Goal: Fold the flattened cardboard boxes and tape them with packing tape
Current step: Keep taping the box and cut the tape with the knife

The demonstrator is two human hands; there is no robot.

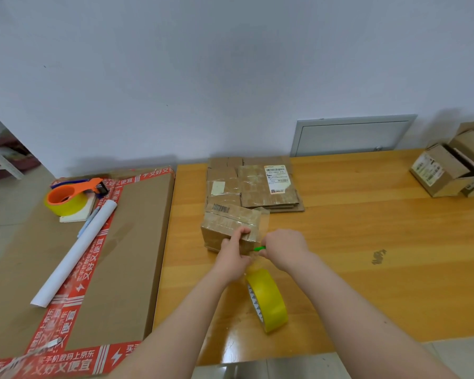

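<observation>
Holding a small cardboard box (225, 225) steady on a wooden table (367, 228), a person's left hand (234, 259) curls its fingers over the box's near top edge, gripping it. The right hand (283, 248), just beside the left, is clenched around a green tool (259, 248) (only its tip shows, too little to identify). A strip of clear tape (263, 218) runs over the box's right end. A yellow tape roll (271, 302) stands on edge just nearer the person than both hands, between the forearms. Beyond the hands, behind the box, lies a stack of flattened boxes (255, 184). Well to the left of the left hand, an orange tape dispenser (77, 192) and a white paper roll (74, 253) rest on a large carton (129, 242). Far to the right of the right hand sit folded boxes (446, 170).
</observation>
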